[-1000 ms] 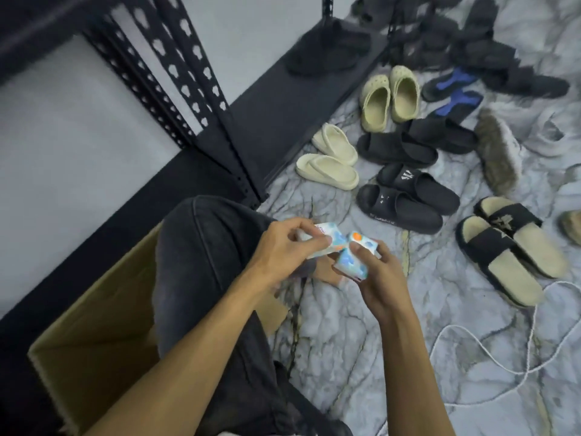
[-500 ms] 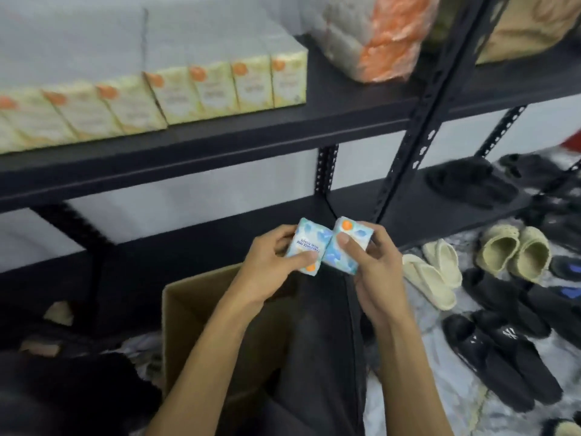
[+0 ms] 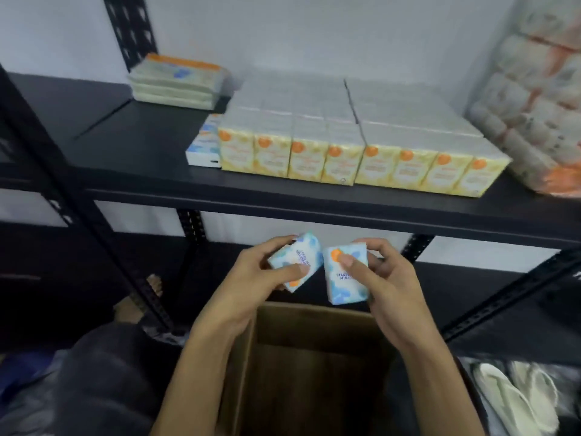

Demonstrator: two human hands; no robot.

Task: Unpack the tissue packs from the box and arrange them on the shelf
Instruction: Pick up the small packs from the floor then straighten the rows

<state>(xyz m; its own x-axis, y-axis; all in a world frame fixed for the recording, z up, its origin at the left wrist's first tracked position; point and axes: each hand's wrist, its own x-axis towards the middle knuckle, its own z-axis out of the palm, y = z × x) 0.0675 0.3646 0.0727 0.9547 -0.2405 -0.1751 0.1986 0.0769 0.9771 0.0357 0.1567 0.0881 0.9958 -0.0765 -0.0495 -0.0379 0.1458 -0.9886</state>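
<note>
While both packs hover above the box (image 3: 314, 357), left hand (image 3: 251, 278) pinches one blue tissue pack (image 3: 298, 262), right hand (image 3: 383, 278) another (image 3: 345, 275) — probably bound for the shelf (image 3: 141, 143) beside the yellow packs (image 3: 345, 158).

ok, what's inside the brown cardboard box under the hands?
Only the brown cardboard box inner walls show, dark; no blue tissue packs visible inside. The forearms and the frame edge hide its bottom.

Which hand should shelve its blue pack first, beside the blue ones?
Probably left. The left hand holds its blue pack nearer the blue packs on the shelf; the right hand sits farther right.
</note>
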